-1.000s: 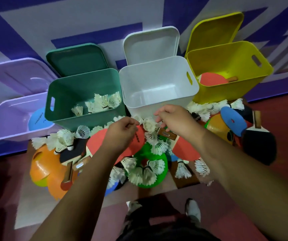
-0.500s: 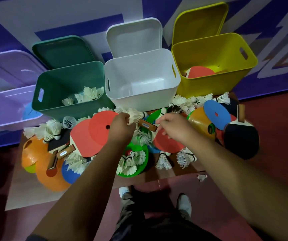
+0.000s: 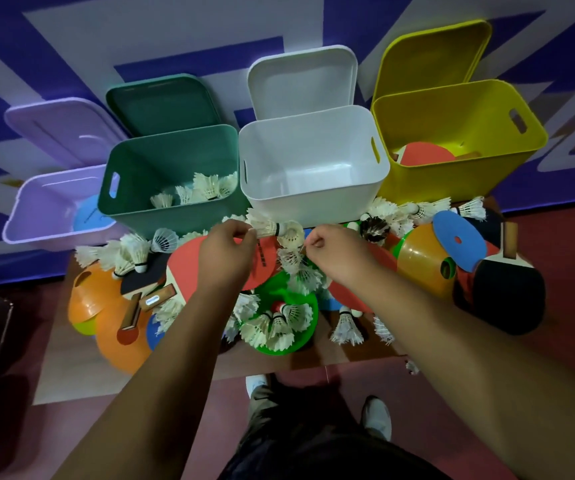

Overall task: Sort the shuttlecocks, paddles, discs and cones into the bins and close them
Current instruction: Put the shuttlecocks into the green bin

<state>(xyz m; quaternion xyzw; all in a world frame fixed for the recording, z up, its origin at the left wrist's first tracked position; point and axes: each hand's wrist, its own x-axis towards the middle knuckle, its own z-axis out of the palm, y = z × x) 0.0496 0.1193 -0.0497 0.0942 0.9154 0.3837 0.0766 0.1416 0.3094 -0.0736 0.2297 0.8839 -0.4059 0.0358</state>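
Note:
Four open bins stand in a row: purple bin (image 3: 29, 216) holding a blue disc, green bin (image 3: 130, 188) holding several shuttlecocks (image 3: 206, 187), empty white bin (image 3: 314, 199), yellow bin (image 3: 459, 174) with a red paddle inside. In front lies a heap of shuttlecocks, paddles, discs and cones. My left hand (image 3: 225, 252) pinches a white shuttlecock (image 3: 263, 225) by its feathers just in front of the white bin. My right hand (image 3: 334, 252) pinches another shuttlecock (image 3: 291, 237) in the pile. A red paddle (image 3: 184, 268) lies under my left hand.
Each bin's lid leans open behind it against the purple-and-white wall. Orange cones (image 3: 106, 306) lie at the left, an orange cone (image 3: 421, 261), a blue disc (image 3: 457, 242) and a black paddle (image 3: 508, 292) at the right, a green cone (image 3: 282, 317) with shuttlecocks in the middle. My shoes (image 3: 378, 415) stand below.
Both hands have risen slightly from the pile toward the bins, the left lifting a shuttlecock. The camera view has shifted a little, bringing the bins lower in frame.

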